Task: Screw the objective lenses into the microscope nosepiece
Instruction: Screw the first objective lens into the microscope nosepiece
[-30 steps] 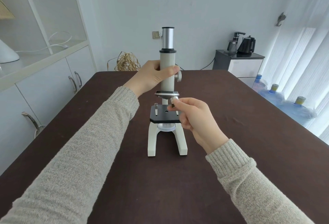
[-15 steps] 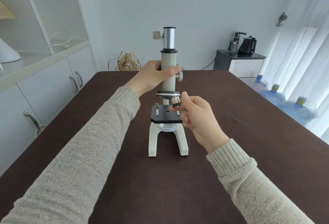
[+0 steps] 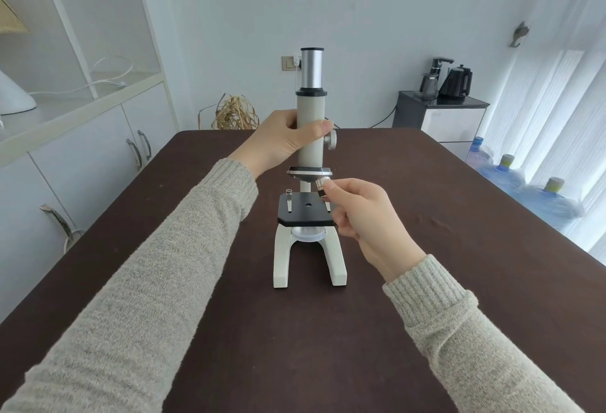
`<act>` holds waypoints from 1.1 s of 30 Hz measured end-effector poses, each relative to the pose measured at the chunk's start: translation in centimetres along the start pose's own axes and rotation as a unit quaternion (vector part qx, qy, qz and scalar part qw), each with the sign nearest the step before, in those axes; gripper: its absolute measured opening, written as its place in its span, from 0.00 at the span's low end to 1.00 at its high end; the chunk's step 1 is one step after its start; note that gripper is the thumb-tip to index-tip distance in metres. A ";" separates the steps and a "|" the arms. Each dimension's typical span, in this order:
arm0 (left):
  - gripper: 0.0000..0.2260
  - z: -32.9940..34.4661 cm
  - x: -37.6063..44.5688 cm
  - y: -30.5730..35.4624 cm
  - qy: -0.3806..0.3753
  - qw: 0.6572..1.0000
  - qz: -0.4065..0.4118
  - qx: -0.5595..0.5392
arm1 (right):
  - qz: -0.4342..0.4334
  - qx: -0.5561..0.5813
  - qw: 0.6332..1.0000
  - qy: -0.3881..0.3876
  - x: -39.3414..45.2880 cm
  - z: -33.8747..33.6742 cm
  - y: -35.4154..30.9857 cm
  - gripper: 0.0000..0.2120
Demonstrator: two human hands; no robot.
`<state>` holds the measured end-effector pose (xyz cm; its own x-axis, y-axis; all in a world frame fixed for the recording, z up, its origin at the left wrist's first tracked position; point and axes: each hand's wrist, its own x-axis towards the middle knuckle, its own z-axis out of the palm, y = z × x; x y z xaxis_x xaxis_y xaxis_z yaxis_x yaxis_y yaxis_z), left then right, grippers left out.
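Kettle [image 3: 456,82] and water bottles [image 3: 501,173] stand behind microscope [image 3: 311,137].

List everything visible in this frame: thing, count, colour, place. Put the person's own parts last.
microscope: 1, off-white with silver eyepiece, table centre
nosepiece: 1, silver and black, under the tube
objective lens: 1, silver and black, at the nosepiece's right side
stage: 1, black, above the base
table: 1, dark brown, foreground
cabinet: 1, white, left wall
side cabinet: 1, black and white, back right
kettle: 1, black, on the side cabinet
water bottles: 3, blue, right floor
left hand: grips the tube
right hand: fingers pinch the lens
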<state>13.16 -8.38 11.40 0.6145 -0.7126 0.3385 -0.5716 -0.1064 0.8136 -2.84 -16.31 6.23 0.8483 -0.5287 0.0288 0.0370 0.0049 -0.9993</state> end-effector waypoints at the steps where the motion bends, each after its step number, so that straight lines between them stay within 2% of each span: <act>1: 0.28 0.0 0.0 0.0 0.000 1.000 0.000 0.003 | -0.001 -0.002 1.000 0.001 0.0 0.1 0.0 0.07; 8: 0.24 -0.1 0.1 0.0 -0.003 1.000 -0.001 -0.001 | 0.009 0.033 0.999 0.029 0.2 0.5 -0.1 0.09; 14: 0.20 -0.1 0.1 -0.1 -0.006 1.000 0.006 -0.002 | 0.012 0.042 0.999 0.019 0.0 0.3 -0.1 0.11; 17: 0.25 -0.1 -0.1 0.0 -0.005 1.000 0.002 0.000 | -0.001 0.006 1.000 0.026 -0.1 0.3 0.0 0.16; 19: 0.27 -0.1 -0.1 0.1 -0.001 1.000 -0.003 -0.001 | -0.003 -0.014 0.999 0.039 0.0 0.3 0.2 0.15; 24: 0.24 0.0 -0.2 0.3 0.004 1.000 -0.012 -0.005 | -0.003 0.019 0.999 0.035 0.0 0.5 0.0 0.12; 29: 0.18 0.0 -0.1 0.2 0.004 1.000 -0.011 -0.007 | 0.002 0.023 1.000 0.013 -0.3 0.6 -0.2 0.06; 33: 0.20 0.0 -0.1 0.2 0.006 1.000 -0.011 -0.008 | 0.012 0.013 1.000 0.006 -0.3 0.7 -0.3 0.08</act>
<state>12.99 -8.30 11.50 0.6338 -0.7013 0.3263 -0.5490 -0.1107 0.8285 -2.75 -15.50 6.54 0.8429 -0.5380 0.0036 0.0297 0.0399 -0.9988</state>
